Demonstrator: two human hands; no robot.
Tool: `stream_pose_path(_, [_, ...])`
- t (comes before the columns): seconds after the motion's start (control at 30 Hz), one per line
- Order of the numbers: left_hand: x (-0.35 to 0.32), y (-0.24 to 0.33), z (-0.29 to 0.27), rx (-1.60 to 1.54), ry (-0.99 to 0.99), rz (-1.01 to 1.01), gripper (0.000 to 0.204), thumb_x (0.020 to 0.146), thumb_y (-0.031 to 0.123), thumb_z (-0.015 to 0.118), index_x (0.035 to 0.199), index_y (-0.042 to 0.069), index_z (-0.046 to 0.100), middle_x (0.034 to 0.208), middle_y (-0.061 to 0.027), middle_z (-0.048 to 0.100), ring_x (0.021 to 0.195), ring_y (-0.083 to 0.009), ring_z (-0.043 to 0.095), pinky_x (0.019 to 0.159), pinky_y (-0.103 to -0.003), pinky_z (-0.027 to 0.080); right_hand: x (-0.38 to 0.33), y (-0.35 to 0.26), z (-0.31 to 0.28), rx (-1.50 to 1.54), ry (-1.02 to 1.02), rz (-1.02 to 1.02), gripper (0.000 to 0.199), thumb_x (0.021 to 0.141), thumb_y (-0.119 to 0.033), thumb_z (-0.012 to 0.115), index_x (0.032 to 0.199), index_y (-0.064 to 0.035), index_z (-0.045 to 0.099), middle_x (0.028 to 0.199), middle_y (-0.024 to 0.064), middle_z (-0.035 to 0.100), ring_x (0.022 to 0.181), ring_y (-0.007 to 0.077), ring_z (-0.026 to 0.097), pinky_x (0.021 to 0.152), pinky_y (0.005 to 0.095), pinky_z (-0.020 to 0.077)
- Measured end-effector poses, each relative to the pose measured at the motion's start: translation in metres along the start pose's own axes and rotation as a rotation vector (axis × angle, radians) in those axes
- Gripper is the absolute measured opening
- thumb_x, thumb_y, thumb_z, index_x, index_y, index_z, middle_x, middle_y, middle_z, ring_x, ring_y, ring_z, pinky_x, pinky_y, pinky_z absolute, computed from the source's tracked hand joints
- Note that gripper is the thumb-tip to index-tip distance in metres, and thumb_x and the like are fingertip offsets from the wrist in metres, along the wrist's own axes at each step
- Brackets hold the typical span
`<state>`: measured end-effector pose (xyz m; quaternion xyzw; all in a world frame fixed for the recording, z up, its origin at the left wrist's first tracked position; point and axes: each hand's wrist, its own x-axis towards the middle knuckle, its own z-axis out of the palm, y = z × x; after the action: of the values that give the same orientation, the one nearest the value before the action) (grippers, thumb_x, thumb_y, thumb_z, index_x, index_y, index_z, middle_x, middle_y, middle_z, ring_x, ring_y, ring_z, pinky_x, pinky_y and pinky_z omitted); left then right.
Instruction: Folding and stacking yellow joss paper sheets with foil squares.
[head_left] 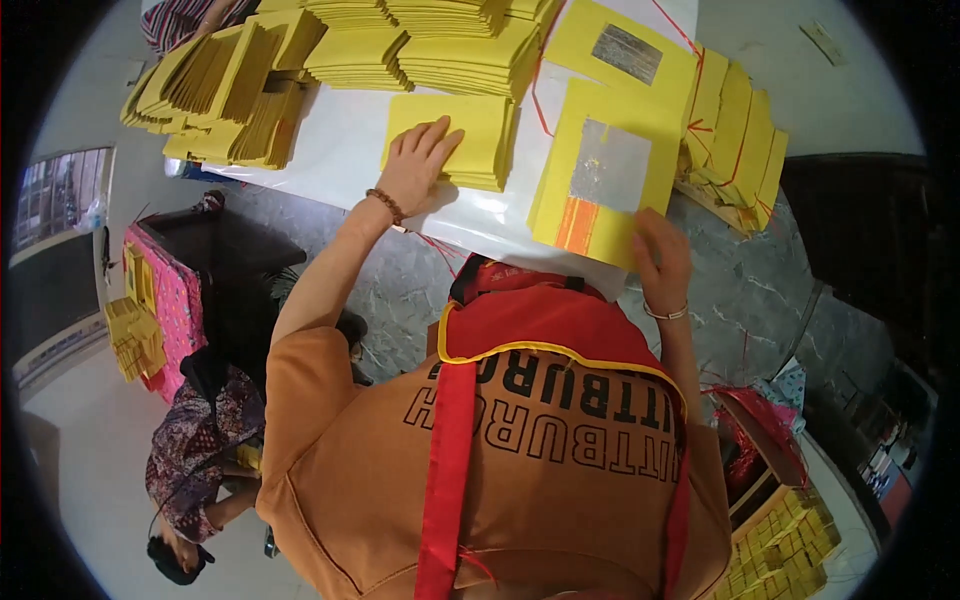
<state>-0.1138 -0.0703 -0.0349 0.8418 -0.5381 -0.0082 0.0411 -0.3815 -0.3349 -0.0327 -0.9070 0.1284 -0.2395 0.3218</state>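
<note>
Overlapping stack [487,150]: left hand [414,170]; right hand [664,258] (grip unclear) at sheet [608,175]

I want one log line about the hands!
left hand: on yellow paper stack | right hand: at edge of nearer silver-patched yellow sheet | beyond: more yellow stacks on white table

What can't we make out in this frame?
- Head view: surface of the yellow stack under the left hand; palm and fingers cover it.
- Head view: whether the right hand grips or just touches the silver-panelled yellow sheet; contact too small, partly behind fingers.
- Head view: most of the person in a striped top; cut off by upper edge.
- Head view: rest of the lower-right yellow bundles; cut off by lower edge.
</note>
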Motion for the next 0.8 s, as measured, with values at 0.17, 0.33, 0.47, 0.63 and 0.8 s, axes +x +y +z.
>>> stream_pose_path(0.17, [0.009,0.01,-0.045,-0.102,-0.006,0.045,0.083,0.056,0.008,0.066,0.133,0.012,0.035,0.137,-0.0139,0.031,0.121,-0.0339,0.033,0.1,-0.045,0.027,0.002,0.002,-0.001,-0.137,-0.1,-0.051,0.022,0.075,-0.012,0.063,0.097,-0.0104,0.062,0.108,0.0029,0.061,0.108,0.0217,0.054,0.087,0.0361,0.0363])
stream_pose_path(0.33, [0.025,0.065,-0.042,-0.459,0.109,0.173,0.052,0.065,0.006,0.058,0.117,0.006,0.051,0.122,-0.0121,0.048,0.11,-0.031,0.044,0.092,-0.04,0.035,0.0,0.012,0.002,-0.011,-0.1,-0.042,0.021,0.075,-0.013,0.064,0.095,-0.01,0.062,0.107,0.0024,0.06,0.11,0.0212,0.053,0.086,0.0365,0.037])
stream_pose_path(0.47, [0.029,0.131,-0.023,-0.445,0.129,0.316,0.038,0.071,0.014,0.063,0.108,0.005,0.056,0.104,-0.0111,0.055,0.095,-0.028,0.051,0.079,-0.038,0.041,-0.001,0.012,0.003,0.01,-0.092,-0.006,0.02,0.074,-0.012,0.064,0.094,-0.0089,0.063,0.106,0.0037,0.061,0.109,0.0228,0.053,0.088,0.0368,0.0379])
stream_pose_path(0.63, [0.035,0.135,-0.02,-0.364,0.165,0.405,0.031,0.074,0.02,0.066,0.101,0.005,0.058,0.094,-0.0112,0.057,0.087,-0.0271,0.054,0.072,-0.037,0.044,0.0,0.016,0.0,0.235,-0.105,0.066,0.016,0.079,-0.012,0.061,0.094,-0.0064,0.063,0.103,0.0081,0.062,0.11,0.0254,0.053,0.094,0.0355,0.037])
stream_pose_path(0.8, [0.052,0.12,-0.015,-0.765,0.009,0.389,0.01,0.079,0.009,0.061,0.087,0.002,0.061,0.079,-0.0116,0.059,0.074,-0.0284,0.057,0.065,-0.035,0.046,0.0,0.029,-0.003,0.753,-0.064,0.295,0.03,0.094,-0.019,0.04,0.098,-0.0001,0.063,0.102,0.0082,0.062,0.111,0.0231,0.051,0.096,0.0328,0.0356])
